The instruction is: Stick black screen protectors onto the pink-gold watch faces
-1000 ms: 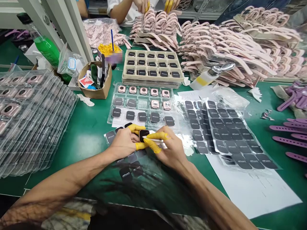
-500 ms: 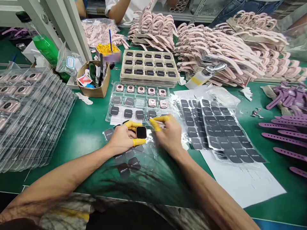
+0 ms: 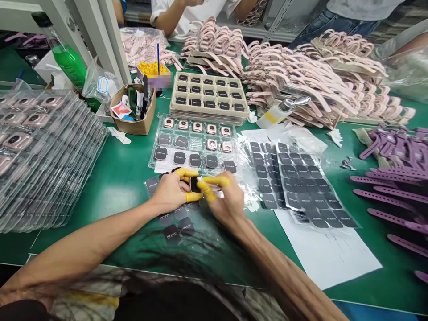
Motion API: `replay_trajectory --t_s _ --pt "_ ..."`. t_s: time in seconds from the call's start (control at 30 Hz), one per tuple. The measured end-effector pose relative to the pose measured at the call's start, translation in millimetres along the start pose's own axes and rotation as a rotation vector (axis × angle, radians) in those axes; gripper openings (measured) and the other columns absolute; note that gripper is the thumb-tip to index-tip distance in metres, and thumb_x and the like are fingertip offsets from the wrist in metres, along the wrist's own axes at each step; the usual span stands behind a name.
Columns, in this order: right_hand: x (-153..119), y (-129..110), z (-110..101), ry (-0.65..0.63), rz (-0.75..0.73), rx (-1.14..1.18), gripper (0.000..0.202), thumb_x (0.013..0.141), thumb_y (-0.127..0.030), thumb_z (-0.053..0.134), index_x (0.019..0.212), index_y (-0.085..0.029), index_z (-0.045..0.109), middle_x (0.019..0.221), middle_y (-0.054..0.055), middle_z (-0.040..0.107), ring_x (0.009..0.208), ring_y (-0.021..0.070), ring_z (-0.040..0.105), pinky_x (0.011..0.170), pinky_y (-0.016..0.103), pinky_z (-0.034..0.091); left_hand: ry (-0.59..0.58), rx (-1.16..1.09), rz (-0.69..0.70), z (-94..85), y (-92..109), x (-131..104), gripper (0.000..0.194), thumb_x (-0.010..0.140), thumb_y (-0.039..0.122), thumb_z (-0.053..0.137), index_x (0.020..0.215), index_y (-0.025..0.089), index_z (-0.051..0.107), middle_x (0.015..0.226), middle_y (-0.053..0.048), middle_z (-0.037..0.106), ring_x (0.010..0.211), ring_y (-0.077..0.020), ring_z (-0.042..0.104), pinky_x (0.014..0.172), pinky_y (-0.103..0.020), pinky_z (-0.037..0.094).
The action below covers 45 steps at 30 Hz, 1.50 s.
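Observation:
My left hand [image 3: 169, 192], with yellow finger cots, is closed round a small square watch case [image 3: 193, 184], its black screen facing up. My right hand [image 3: 229, 200], also in yellow finger cots, pinches a small white wipe [image 3: 199, 179] against that screen; much of the wipe is hidden by the fingers. Just beyond both hands lies a clear plastic tray [image 3: 152, 161] holding pink watch cases and black square films. Beneath my left hand are loose black printed films [image 3: 171, 234] on the green table.
Clear trays of watches [image 3: 50, 174] are stacked at left. A beige tray [image 3: 171, 107], a cardboard box [image 3: 133, 127] and a pump bottle [image 3: 272, 117] stand behind. Film sheets [image 3: 302, 183] lie right, with pink straps [image 3: 301, 76] and purple straps [image 3: 394, 178] beyond.
My right hand has moved left from beside the tray's front row and brought the white wipe onto the watch screen. My left hand keeps hold of the watch case. The view has shifted slightly.

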State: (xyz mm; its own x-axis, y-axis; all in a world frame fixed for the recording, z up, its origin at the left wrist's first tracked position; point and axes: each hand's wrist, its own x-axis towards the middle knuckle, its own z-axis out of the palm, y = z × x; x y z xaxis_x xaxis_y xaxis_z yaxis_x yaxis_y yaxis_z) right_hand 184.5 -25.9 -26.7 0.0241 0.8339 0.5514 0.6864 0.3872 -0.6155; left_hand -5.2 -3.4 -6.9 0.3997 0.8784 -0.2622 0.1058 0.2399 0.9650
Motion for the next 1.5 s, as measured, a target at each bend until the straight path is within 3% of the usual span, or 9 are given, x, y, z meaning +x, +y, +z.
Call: replay_trajectory --t_s 0.2,0.4,0.53,0.63,0.8,0.87,1.17,1.37,1.5 --pt "1 -4 3 0.072 0.083 -0.047 0.020 0.100 -0.041 0.066 0.091 -0.024 0.069 0.081 0.001 0.061 0.070 0.0182 0.060 0.062 0.033 0.049 0.032 0.014 -0.023 1.3 5 -2 0.054 0.062 0.017 0.092 0.111 0.017 0.071 0.086 -0.002 0.078 0.072 -0.0171 0.073 0.069 -0.026 0.054" --pt "3 4 9 -0.047 0.035 -0.114 0.023 0.102 -0.044 0.061 0.095 -0.024 0.071 0.085 0.004 0.063 0.073 0.0193 0.060 0.063 0.034 0.049 0.001 -0.025 -0.008 1.7 1 0 0.054 0.061 0.018 0.093 0.111 0.019 0.072 0.084 0.000 0.077 0.071 -0.0159 0.073 0.067 -0.024 0.053" --pt "0 21 -19 -0.016 0.091 -0.238 0.023 0.098 -0.044 0.065 0.096 -0.022 0.072 0.093 0.010 0.064 0.086 0.0281 0.060 0.076 0.046 0.051 -0.009 -0.029 -0.008 -0.4 -1 4 0.057 0.060 0.020 0.096 0.112 0.019 0.072 0.096 -0.003 0.078 0.070 -0.0125 0.071 0.068 -0.025 0.054" --pt "-19 17 -47 0.031 -0.005 -0.287 0.022 0.091 -0.038 0.075 0.111 -0.029 0.074 0.104 0.014 0.067 0.096 0.0353 0.062 0.082 0.059 0.053 -0.040 -0.095 -0.019 -2.5 0 7 0.061 0.057 0.017 0.098 0.113 0.018 0.071 0.101 -0.004 0.077 0.071 -0.0109 0.069 0.069 -0.025 0.055" --pt "-51 -9 -51 -0.558 -0.209 0.104 0.061 0.090 -0.034 0.080 0.144 -0.048 0.055 0.116 0.003 0.079 0.110 0.0337 0.070 0.087 0.058 0.061 -0.046 -0.194 -0.005 -4.2 2 10 0.060 0.057 0.011 0.097 0.112 0.017 0.072 0.107 -0.005 0.076 0.071 -0.0095 0.065 0.069 -0.026 0.053" --pt "-52 -12 -41 -0.628 -0.205 0.092 0.063 0.088 -0.040 0.082 0.145 -0.048 0.056 0.117 0.003 0.081 0.117 0.0353 0.069 0.091 0.060 0.060 -0.059 -0.209 -0.007 -4.5 2 9 0.060 0.055 0.011 0.098 0.109 0.017 0.072 0.103 -0.004 0.075 0.071 -0.0096 0.064 0.070 -0.026 0.052" --pt "-30 -9 -12 -0.540 -0.252 0.177 0.015 0.090 -0.031 0.081 0.103 -0.033 0.076 0.088 0.001 0.082 0.085 0.0254 0.067 0.076 0.045 0.056 -0.092 -0.291 -0.051 -4.7 5 2 0.061 0.057 0.006 0.096 0.113 0.012 0.070 0.102 -0.006 0.073 0.071 -0.0075 0.062 0.068 -0.024 0.051" --pt "-27 -13 -9 -0.486 -0.245 0.276 0.027 0.091 -0.021 0.076 0.113 -0.036 0.072 0.079 -0.002 0.077 0.076 0.0235 0.063 0.067 0.042 0.056 -0.065 -0.360 -0.074 -7.3 8 5 0.059 0.059 0.003 0.093 0.111 0.012 0.069 0.092 -0.001 0.071 0.070 -0.0065 0.059 0.067 -0.022 0.049" --pt "-33 -17 -20 -0.468 -0.284 0.267 0.040 0.089 -0.016 0.071 0.114 -0.048 0.073 0.082 -0.004 0.079 0.081 0.0272 0.067 0.072 0.049 0.060 -0.045 -0.374 -0.066 -6.7 9 7 0.062 0.053 0.005 0.097 0.107 0.013 0.069 0.098 -0.003 0.072 0.072 -0.0074 0.061 0.071 -0.024 0.052"
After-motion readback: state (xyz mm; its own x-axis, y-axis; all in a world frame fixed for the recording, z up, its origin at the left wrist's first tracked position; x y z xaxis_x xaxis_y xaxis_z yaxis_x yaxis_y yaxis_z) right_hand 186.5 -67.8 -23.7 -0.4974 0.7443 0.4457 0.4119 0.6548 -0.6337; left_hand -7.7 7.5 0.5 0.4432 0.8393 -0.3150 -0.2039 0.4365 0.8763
